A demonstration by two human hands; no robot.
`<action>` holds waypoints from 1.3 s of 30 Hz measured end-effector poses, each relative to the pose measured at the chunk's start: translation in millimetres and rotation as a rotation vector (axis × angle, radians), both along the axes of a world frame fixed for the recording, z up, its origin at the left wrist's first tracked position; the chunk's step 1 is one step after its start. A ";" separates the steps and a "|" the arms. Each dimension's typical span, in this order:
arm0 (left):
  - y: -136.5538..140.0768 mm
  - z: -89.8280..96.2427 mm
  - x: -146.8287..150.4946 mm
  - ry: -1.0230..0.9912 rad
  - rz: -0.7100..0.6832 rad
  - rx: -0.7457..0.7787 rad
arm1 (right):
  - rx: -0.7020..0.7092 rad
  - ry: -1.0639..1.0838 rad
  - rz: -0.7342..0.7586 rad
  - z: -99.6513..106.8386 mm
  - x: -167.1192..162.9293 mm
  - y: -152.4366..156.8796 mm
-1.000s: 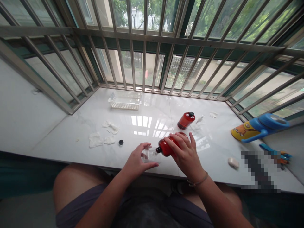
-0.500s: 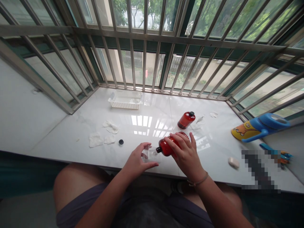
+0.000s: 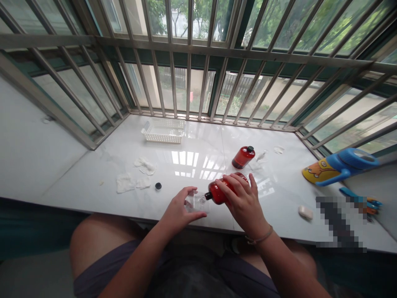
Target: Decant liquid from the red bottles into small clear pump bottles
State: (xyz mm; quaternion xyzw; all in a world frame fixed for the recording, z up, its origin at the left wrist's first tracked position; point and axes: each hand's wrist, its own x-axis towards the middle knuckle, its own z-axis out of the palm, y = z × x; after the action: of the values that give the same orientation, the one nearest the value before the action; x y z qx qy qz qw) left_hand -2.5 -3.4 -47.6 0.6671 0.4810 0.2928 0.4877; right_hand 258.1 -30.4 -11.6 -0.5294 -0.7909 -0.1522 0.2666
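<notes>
My right hand [image 3: 242,198] is wrapped round a red bottle [image 3: 217,193], which is tipped over with its black neck pointing left. The neck sits at the mouth of a clear plastic container [image 3: 197,201]. Around the container's left side curl the thumb and fingers of my left hand [image 3: 180,211]. Whether liquid is running out cannot be made out. A black cap [image 3: 158,186] lies on the white counter to the left of my left hand. Behind my right hand, a second red bottle [image 3: 242,158] stands with a black cap on.
A white perforated basket [image 3: 163,136] stands near the window bars [image 3: 189,82]. Crumpled white tissues [image 3: 125,183] lie at left, and another piece [image 3: 278,150] at far right. A blue and yellow water bottle [image 3: 328,167] and an earphone-case-like pale object [image 3: 305,212] are at right.
The red bottle in my right hand has shifted very slightly to the right. Everything else looks the same.
</notes>
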 end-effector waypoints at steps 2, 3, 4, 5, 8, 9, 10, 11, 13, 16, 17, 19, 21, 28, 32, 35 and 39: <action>0.0 -2.0 -0.4 0.003 -0.002 0.005 | -0.005 -0.005 -0.002 -0.7 0.6 0.0; 0.1 -3.0 -0.6 0.003 -0.002 0.007 | -0.007 -0.007 -0.003 -1.0 0.9 0.0; 0.1 -3.7 -0.7 0.003 -0.003 0.009 | -0.008 -0.008 -0.004 -1.3 1.0 0.0; 0.2 -4.3 -0.8 0.002 -0.003 0.010 | -0.008 -0.009 -0.005 -1.6 1.1 0.0; 0.4 -4.2 -0.8 -0.001 0.000 0.010 | -0.006 -0.010 -0.008 -2.2 1.0 0.0; 0.4 -3.8 -0.7 0.000 0.002 0.009 | -0.004 -0.011 -0.009 -2.4 0.9 0.1; 0.4 -3.4 -0.6 0.001 0.003 0.008 | -0.001 -0.011 -0.010 -2.5 0.9 0.1; 0.4 -3.1 -0.5 0.001 0.005 0.008 | 0.002 -0.012 -0.012 -2.7 0.9 0.2; 0.2 -3.0 -0.4 0.001 0.010 0.010 | 0.007 -0.014 -0.013 -3.2 1.1 0.3; 0.1 -3.9 -0.2 -0.001 0.012 0.014 | 0.005 -0.021 -0.013 -4.3 1.7 0.0; 0.2 -4.2 -0.2 0.000 0.010 0.013 | 0.004 -0.022 -0.013 -4.6 1.9 -0.1; 0.5 -4.5 -0.3 0.004 0.007 0.009 | 0.003 -0.023 -0.014 -5.3 2.4 -0.4; 0.9 -4.3 -0.4 0.011 0.004 0.007 | 0.002 -0.024 -0.014 -5.6 2.8 -0.6; 1.7 -4.5 -1.4 0.005 0.008 0.012 | 0.007 -0.024 -0.016 -4.7 2.9 0.1; 1.6 -4.7 -1.8 0.008 0.007 0.007 | 0.019 -0.025 -0.021 -4.2 3.3 0.2; 1.5 -4.4 -1.9 0.011 0.008 0.000 | 0.023 -0.028 -0.019 -4.7 3.8 0.3; 1.6 -4.8 -2.0 0.014 0.008 0.002 | 0.021 -0.022 -0.019 -4.9 3.7 0.5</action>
State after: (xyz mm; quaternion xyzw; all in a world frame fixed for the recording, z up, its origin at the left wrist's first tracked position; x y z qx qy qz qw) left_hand -4.4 -1.8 -52.3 0.6675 0.4871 0.2904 0.4825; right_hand 261.9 -29.9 -16.5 -0.5323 -0.7871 -0.1686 0.2622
